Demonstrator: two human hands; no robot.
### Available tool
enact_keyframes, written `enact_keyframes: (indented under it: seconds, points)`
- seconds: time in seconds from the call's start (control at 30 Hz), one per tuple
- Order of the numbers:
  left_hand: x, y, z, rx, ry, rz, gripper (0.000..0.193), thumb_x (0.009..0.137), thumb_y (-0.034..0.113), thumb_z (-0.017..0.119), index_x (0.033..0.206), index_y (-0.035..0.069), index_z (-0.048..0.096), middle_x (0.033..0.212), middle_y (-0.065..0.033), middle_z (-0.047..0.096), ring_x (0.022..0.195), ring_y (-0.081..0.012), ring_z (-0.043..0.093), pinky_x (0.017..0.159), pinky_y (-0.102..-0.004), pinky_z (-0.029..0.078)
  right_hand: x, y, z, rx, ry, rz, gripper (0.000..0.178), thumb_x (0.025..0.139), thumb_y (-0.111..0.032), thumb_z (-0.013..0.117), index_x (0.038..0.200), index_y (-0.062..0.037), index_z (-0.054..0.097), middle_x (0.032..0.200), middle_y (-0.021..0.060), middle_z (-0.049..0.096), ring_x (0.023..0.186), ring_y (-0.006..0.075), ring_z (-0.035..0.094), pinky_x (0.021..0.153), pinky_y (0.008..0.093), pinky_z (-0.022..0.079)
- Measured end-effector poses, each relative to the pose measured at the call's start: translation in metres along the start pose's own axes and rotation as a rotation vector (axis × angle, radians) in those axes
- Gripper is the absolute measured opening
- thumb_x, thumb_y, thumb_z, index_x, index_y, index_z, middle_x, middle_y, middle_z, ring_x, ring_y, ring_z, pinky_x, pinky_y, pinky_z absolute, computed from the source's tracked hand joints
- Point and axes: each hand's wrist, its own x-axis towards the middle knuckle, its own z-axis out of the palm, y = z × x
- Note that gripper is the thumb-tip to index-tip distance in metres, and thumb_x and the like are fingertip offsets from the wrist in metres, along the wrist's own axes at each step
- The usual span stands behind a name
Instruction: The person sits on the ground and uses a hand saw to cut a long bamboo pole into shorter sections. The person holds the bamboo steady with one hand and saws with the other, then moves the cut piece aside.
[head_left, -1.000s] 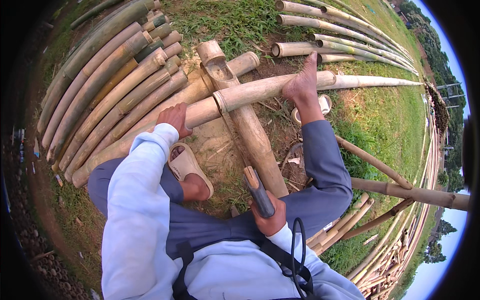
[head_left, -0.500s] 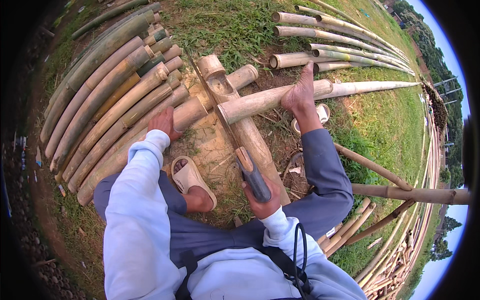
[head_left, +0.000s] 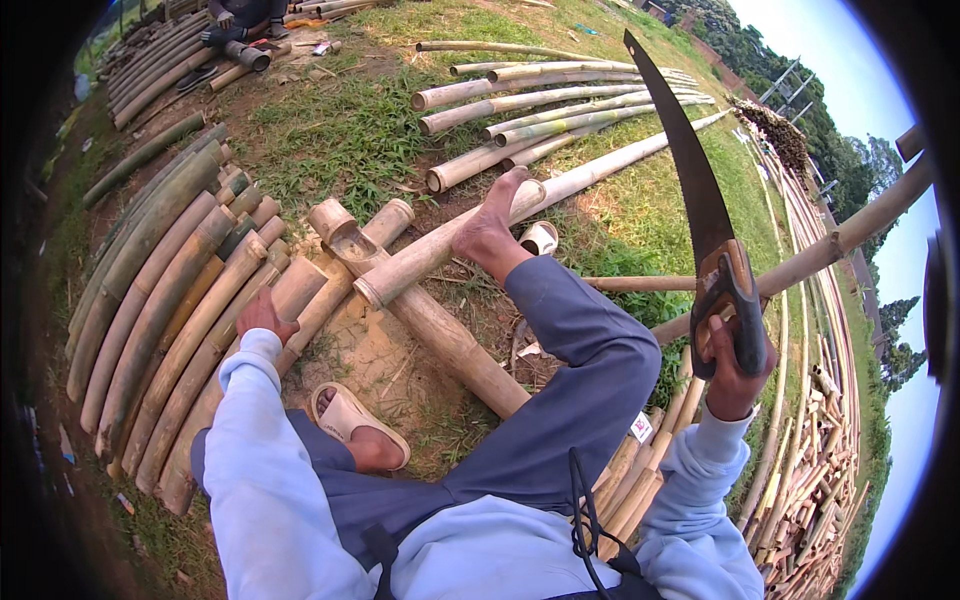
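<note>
The right hand (head_left: 733, 372) is clamped around the wooden handle of a curved pruning saw (head_left: 690, 185), its dark blade rising toward twelve o'clock — clear of the ground. The left hand (head_left: 262, 316) rests flat, fingers together, on a bamboo pole (head_left: 300, 300) at the edge of a stacked row (head_left: 160, 300) at nine o'clock. At centre a bare foot (head_left: 492, 225) presses on a long bamboo culm (head_left: 440, 250) lying across a thicker section (head_left: 450, 345) — a sandal (head_left: 350, 420) sits at six o'clock on bare earth
</note>
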Motion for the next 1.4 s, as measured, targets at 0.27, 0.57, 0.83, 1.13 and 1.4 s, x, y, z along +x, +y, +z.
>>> enact_keyframes:
  seconds: [0.27, 0.57, 0.83, 1.13, 1.4]
  points:
    - [-0.008, -0.040, -0.088, -0.109, 0.180, -0.020, 0.082, 0.067, 0.034, 0.088, 0.132, 0.006, 0.048, 0.125, -0.0261, 0.066, 0.114, -0.0448, 0.065, 0.098, -0.0508, 0.053, -0.017, 0.028, -0.056, 0.075, 0.173, 0.092, 0.011, 0.095, -0.009, 0.070, 0.094, 0.0019, 0.066, 0.061, 0.0027, 0.059, 0.048, 0.0086, 0.051, 0.048, 0.0242, 0.041]
    - [-0.020, -0.148, -0.109, -0.238, 0.530, -0.002, 0.091, 0.066, 0.034, 0.088, 0.142, 0.007, 0.046, 0.127, -0.0277, 0.066, 0.118, -0.0460, 0.064, 0.104, -0.0508, 0.051, -0.019, 0.034, -0.043, 0.180, 0.199, 0.119, 0.012, 0.096, -0.009, 0.070, 0.089, 0.0003, 0.065, 0.064, 0.0010, 0.055, 0.053, 0.0086, 0.051, 0.052, 0.0237, 0.041]
    - [-0.046, -0.126, -0.151, -0.226, 0.387, -0.073, 0.090, 0.068, 0.030, 0.087, 0.142, 0.014, 0.039, 0.128, -0.0235, 0.066, 0.118, -0.0448, 0.064, 0.102, -0.0502, 0.052, 0.002, 0.046, 0.011, 0.246, 0.116, 0.138, 0.009, 0.097, -0.008, 0.068, 0.096, -0.0001, 0.064, 0.067, 0.0004, 0.052, 0.055, 0.0094, 0.050, 0.054, 0.0242, 0.042]
    - [-0.021, -0.124, -0.213, -0.176, 0.491, -0.064, 0.100, 0.065, 0.032, 0.089, 0.146, 0.007, 0.035, 0.124, -0.0284, 0.066, 0.117, -0.0477, 0.064, 0.102, -0.0500, 0.051, 0.042, 0.072, 0.104, 0.377, 0.003, 0.179, 0.018, 0.098, -0.011, 0.068, 0.087, -0.0022, 0.058, 0.065, 0.0015, 0.051, 0.056, 0.0113, 0.051, 0.055, 0.0267, 0.043]
    - [0.088, -0.100, -0.300, 0.060, 0.400, -0.032, 0.095, 0.069, 0.032, 0.086, 0.146, 0.011, 0.035, 0.128, -0.0257, 0.064, 0.115, -0.0459, 0.064, 0.100, -0.0512, 0.053, 0.060, 0.077, 0.175, 0.369, -0.100, 0.150, 0.014, 0.096, -0.011, 0.065, 0.088, -0.0002, 0.060, 0.065, 0.0017, 0.053, 0.057, 0.0098, 0.051, 0.056, 0.0255, 0.041]
